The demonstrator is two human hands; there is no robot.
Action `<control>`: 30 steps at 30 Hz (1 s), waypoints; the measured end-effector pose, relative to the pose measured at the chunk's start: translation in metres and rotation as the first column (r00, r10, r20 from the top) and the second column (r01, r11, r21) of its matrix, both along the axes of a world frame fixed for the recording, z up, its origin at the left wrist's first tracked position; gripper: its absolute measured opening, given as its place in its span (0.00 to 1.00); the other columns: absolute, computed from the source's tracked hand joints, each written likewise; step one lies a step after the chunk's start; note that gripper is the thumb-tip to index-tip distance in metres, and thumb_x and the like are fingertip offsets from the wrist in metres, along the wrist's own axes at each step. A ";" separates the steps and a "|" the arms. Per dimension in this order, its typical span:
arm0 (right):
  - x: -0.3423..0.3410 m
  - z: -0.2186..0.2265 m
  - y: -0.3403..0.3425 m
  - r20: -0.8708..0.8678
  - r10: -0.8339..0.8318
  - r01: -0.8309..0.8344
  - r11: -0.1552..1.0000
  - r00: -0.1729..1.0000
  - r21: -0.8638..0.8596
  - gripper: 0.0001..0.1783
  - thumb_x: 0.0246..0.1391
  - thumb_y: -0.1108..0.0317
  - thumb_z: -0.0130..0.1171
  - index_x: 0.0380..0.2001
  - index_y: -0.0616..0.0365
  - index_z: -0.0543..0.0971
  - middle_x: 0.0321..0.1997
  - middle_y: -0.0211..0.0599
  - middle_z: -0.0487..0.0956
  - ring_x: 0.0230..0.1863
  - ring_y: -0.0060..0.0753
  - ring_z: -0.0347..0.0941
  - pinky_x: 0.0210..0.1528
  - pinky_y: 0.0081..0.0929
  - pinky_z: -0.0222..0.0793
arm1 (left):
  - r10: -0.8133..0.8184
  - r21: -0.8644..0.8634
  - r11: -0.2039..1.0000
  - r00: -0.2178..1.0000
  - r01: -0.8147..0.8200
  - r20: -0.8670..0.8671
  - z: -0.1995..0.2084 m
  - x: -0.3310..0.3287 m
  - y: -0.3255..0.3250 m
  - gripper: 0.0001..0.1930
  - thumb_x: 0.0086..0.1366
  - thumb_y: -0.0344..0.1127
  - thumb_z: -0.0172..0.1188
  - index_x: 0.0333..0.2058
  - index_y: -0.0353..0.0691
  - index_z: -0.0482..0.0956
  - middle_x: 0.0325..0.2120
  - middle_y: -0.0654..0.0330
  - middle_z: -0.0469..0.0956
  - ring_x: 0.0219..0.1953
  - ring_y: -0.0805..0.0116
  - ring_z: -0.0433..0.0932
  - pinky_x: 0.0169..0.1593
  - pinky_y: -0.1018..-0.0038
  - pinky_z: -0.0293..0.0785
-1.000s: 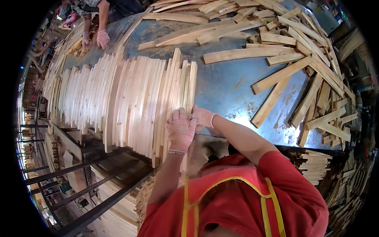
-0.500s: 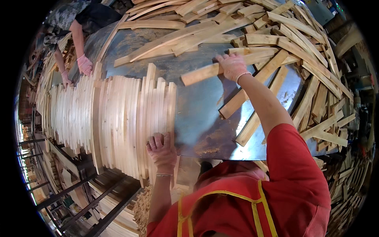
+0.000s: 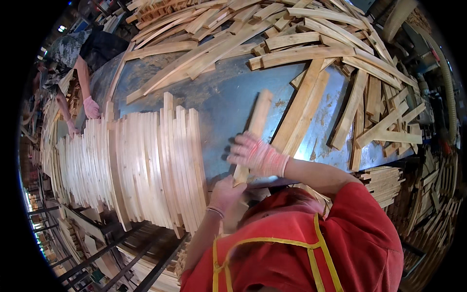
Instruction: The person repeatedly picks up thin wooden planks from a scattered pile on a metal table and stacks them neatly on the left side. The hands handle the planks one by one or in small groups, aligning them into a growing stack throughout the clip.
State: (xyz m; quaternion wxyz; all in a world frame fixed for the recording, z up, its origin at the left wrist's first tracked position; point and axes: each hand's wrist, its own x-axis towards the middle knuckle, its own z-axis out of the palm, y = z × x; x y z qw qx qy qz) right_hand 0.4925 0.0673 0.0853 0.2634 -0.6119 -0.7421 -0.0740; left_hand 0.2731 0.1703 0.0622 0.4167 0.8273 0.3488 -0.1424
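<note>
Timber crowds the metal workshop table; left hand grips 1 board, right hand spread.

**Timber, Hoses and Dark Rails Ring Busy Workshop**

At upper left, we see a co-worker in a camouflage-patterned top and a dark garment, with a small bright light shining beyond. Across from there, at upper right, we spot a wide tan duct and, curving down near the rim of our view, a pale ribbed hose. Below the hose, we find long boards lying at lower right, and nearer to us a stack of pale cut wood. At lower left, dark metal rails run slantwise, with more workshop clutter, too blurred for us to name, behind.
</note>
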 end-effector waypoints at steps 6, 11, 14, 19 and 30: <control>0.097 -0.063 -0.051 -0.006 -0.976 0.966 0.216 0.217 -0.143 0.44 0.47 0.54 0.69 0.68 0.56 0.71 0.64 0.56 0.73 0.68 0.63 0.67 0.69 0.54 0.65 | 0.050 0.362 0.927 0.989 -0.098 0.141 0.001 -0.059 -0.016 0.28 0.62 0.44 0.63 0.56 0.30 0.81 0.59 0.43 0.77 0.60 0.40 0.75 0.66 0.51 0.69; 0.039 -0.047 -0.048 -0.334 -0.940 0.834 0.237 0.068 -0.498 0.42 0.52 0.65 0.64 0.72 0.58 0.67 0.73 0.57 0.69 0.73 0.59 0.67 0.74 0.41 0.65 | 0.012 0.753 0.655 0.998 -0.060 0.069 -0.021 -0.099 -0.001 0.37 0.58 0.42 0.64 0.66 0.34 0.72 0.67 0.49 0.67 0.69 0.45 0.63 0.72 0.47 0.58; -0.039 -0.065 -0.069 -0.558 -0.800 0.621 0.556 0.219 -0.553 0.36 0.55 0.72 0.57 0.70 0.51 0.72 0.69 0.53 0.74 0.70 0.56 0.72 0.74 0.41 0.67 | -0.033 0.746 0.666 0.999 0.009 0.017 -0.013 -0.097 -0.001 0.40 0.58 0.43 0.66 0.69 0.35 0.68 0.68 0.50 0.66 0.70 0.44 0.63 0.71 0.46 0.59; 0.007 -0.039 -0.072 -0.521 -0.770 0.554 0.632 0.369 -0.541 0.26 0.61 0.65 0.59 0.63 0.49 0.79 0.60 0.47 0.82 0.62 0.51 0.78 0.67 0.41 0.74 | -0.192 0.730 0.680 0.944 -0.070 0.269 -0.022 -0.073 -0.003 0.38 0.60 0.45 0.67 0.67 0.34 0.73 0.69 0.47 0.66 0.71 0.45 0.64 0.75 0.51 0.57; 0.245 -0.030 0.047 0.369 -0.626 0.727 0.603 0.687 -0.329 0.28 0.60 0.61 0.61 0.65 0.41 0.78 0.64 0.38 0.78 0.68 0.45 0.71 0.70 0.40 0.64 | -0.299 0.494 0.807 0.946 0.323 -0.129 -0.011 0.121 -0.039 0.47 0.60 0.53 0.72 0.72 0.37 0.64 0.57 0.49 0.78 0.57 0.47 0.78 0.60 0.56 0.74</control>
